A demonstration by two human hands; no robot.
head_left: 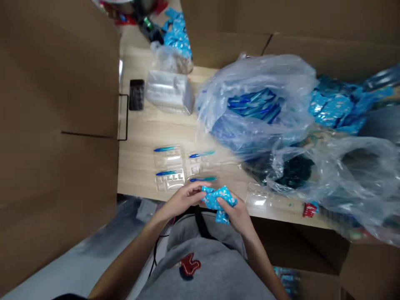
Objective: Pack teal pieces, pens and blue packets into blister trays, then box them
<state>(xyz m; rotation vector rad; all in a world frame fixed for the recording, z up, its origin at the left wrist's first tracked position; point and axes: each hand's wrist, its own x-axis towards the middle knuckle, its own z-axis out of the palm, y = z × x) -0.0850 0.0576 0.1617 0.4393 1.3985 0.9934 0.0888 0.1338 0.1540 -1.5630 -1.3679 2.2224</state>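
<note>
Holding blue patterned packets (212, 201)

Blue packets (223, 194) are looking like glossy, creased plastic film; clear trays (170, 158) are showing shiny, smooth hard plastic, and the big bag (281, 73) is showing crinkled, translucent plastic. Desk (137, 162) is showing smooth, pale wood grain, cardboard panel (78, 83) is looking matt brown. Grey garment (215, 266) is reading as soft, matt cloth.
</note>
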